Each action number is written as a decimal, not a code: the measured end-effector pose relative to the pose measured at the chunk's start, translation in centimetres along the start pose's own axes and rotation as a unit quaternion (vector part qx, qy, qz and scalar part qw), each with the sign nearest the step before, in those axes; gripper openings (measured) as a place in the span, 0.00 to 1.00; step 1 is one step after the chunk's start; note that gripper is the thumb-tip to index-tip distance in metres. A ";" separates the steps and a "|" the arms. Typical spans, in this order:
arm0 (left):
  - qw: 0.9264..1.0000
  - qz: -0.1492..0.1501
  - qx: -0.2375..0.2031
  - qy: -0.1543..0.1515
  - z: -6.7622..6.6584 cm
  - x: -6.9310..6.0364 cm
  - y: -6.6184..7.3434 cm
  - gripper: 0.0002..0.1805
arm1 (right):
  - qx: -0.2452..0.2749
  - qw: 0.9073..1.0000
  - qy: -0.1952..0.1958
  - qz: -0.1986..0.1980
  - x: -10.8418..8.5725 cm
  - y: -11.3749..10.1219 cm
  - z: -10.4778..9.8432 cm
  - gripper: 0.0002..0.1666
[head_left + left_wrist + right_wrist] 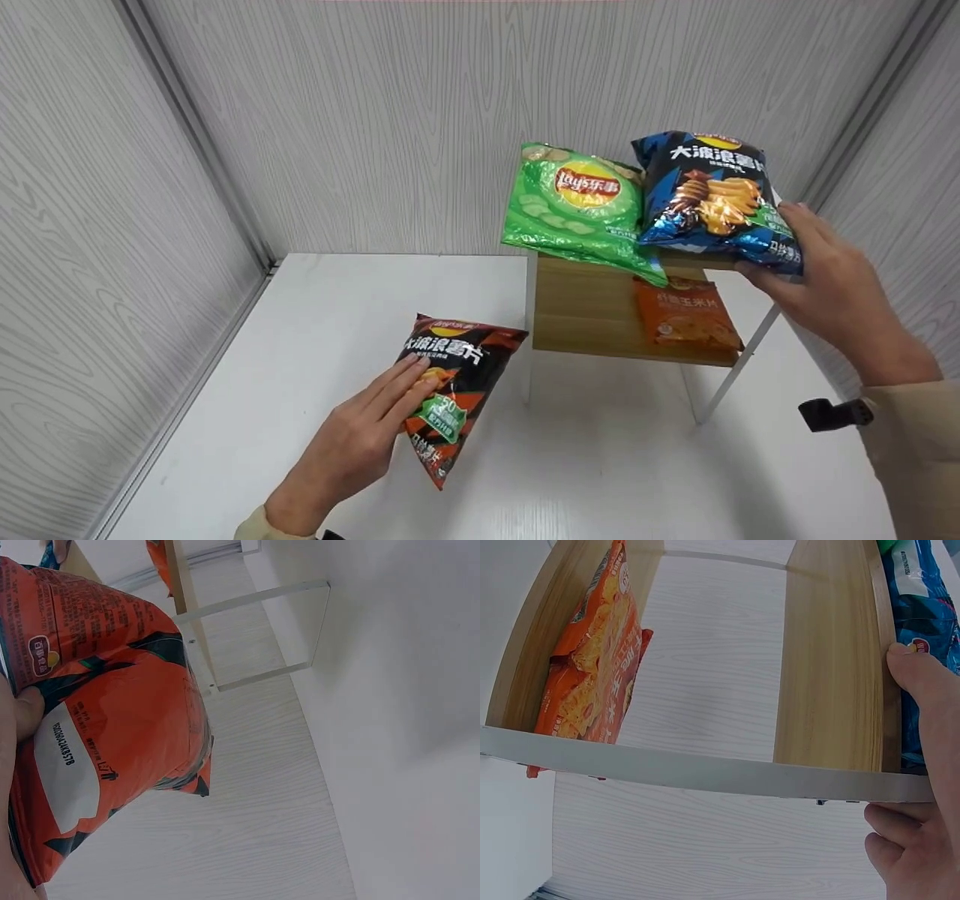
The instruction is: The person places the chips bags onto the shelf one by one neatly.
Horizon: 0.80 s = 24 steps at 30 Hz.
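My left hand (352, 442) holds a black-and-orange bag of chips (480, 382) tilted above the white table, fingers across its front. In the left wrist view the thumb (28, 711) presses the orange back of that bag (142, 727). At the upper right, my right hand (840, 292) grips the right end of a blue bag of chips (697, 199) on the top of a two-level rack. The right wrist view has the thumb (922, 679) against the blue bag (922, 622) at the board's edge. A green bag of chips (574, 202) lies left of the blue one.
On the rack's lower wooden board (581, 307) lies an orange bag of corn chips (690, 315). Light metal legs (739, 367) carry the rack on the white table (247, 390). Wood-grain panels (360, 112) enclose the back and sides.
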State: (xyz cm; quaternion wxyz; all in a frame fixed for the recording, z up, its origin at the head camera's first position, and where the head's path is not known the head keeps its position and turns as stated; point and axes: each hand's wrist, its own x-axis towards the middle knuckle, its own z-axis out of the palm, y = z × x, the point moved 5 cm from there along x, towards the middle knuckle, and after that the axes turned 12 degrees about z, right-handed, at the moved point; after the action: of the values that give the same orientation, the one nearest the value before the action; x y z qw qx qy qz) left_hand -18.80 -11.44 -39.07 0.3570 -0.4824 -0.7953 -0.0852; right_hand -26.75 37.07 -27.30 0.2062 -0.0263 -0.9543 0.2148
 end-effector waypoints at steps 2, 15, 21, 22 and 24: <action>1.000 0.007 -0.005 0.000 0.0 0.3 0.3 0.48 | -0.001 1.000 -0.001 0.002 0.0 0.0 -0.1 0.52; 0.997 0.059 -0.038 -0.037 1.4 3.6 3.4 0.43 | -0.001 1.000 0.000 -0.003 0.1 -0.1 -0.2 0.52; 0.994 0.095 -0.031 -0.038 2.2 5.9 4.7 0.43 | -0.001 1.000 -0.002 -0.004 0.0 -0.2 -0.2 0.53; 0.994 0.098 -0.029 -0.036 2.3 6.3 4.9 0.43 | -0.001 1.000 -0.002 -0.004 0.0 -0.2 -0.2 0.53; 0.994 0.104 -0.024 -0.031 2.5 7.0 5.3 0.41 | -0.001 1.000 -0.002 -0.003 0.0 -0.2 -0.2 0.53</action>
State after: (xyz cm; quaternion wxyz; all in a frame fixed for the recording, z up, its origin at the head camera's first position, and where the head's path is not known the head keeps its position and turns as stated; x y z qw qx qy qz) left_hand -17.59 -2.61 -37.44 0.3275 -0.5732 -0.7494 -0.0518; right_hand -26.72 36.98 -27.07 0.2044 -0.0233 -0.9552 0.2130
